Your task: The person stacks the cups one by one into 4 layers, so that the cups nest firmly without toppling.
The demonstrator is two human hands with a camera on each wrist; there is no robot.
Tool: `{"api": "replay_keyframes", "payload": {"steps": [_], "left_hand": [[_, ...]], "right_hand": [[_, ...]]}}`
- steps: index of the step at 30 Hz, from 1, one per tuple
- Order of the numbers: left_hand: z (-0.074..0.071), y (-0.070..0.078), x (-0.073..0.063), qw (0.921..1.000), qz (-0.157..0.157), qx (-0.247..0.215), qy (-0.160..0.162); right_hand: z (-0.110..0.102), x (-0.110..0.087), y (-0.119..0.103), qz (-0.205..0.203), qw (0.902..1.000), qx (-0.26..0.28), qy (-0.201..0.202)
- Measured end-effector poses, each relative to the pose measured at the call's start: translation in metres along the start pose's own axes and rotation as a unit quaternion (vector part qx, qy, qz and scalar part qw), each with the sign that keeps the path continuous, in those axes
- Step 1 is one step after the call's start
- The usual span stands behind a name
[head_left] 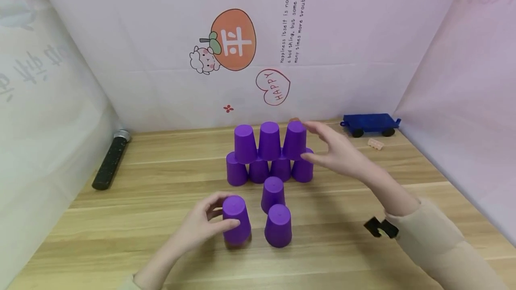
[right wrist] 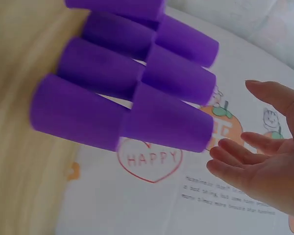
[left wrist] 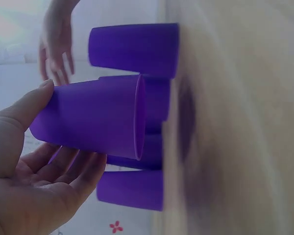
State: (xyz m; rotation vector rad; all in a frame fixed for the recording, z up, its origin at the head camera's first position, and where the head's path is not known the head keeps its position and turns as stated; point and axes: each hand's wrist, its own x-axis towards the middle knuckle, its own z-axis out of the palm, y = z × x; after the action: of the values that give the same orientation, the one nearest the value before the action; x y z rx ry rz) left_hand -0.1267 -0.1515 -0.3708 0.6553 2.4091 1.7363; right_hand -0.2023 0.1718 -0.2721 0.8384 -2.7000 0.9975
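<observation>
My left hand grips an upside-down purple cup between thumb and fingers. The left wrist view shows this cup's open rim raised off the table. Two more upturned cups stand to its right, a front cup and one behind it. Farther back, a lower row of several purple cups carries three cups on top. Beside the rightmost upper cup is my right hand, thumb and fingers spread. In the right wrist view that hand holds nothing and is apart from the cups.
A black microphone lies on the left of the wooden table. At the back right stand a blue toy wagon and a small pale block. Printed white cloth rises behind and on both sides.
</observation>
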Motion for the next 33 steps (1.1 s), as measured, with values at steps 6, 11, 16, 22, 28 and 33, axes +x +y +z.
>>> {"api": "replay_keyframes", "payload": {"steps": [6,11,16,22,28,33], "left_hand": [[-0.017,0.014,0.006,0.9983,0.023,0.005,0.053],[-0.028,0.024,0.011,0.9955,0.040,0.017,0.085],[-0.037,0.034,0.015,0.9933,0.041,0.023,0.106],[-0.044,0.050,0.030,0.9913,0.040,0.028,0.122],[-0.050,0.069,0.051,0.9893,0.052,0.031,0.132],[-0.055,0.080,0.067,0.9876,0.053,0.032,0.145]], "right_hand": [[0.018,-0.033,0.008,0.006,0.9972,0.070,-0.026],[0.031,-0.051,0.013,0.016,0.9916,0.113,-0.060],[0.044,-0.063,0.016,0.018,0.9835,0.154,-0.093],[0.062,-0.071,0.016,0.011,0.9690,0.200,-0.144],[0.080,-0.072,0.013,0.008,0.9592,0.227,-0.169],[0.087,-0.072,0.011,0.013,0.9568,0.236,-0.169]]}}
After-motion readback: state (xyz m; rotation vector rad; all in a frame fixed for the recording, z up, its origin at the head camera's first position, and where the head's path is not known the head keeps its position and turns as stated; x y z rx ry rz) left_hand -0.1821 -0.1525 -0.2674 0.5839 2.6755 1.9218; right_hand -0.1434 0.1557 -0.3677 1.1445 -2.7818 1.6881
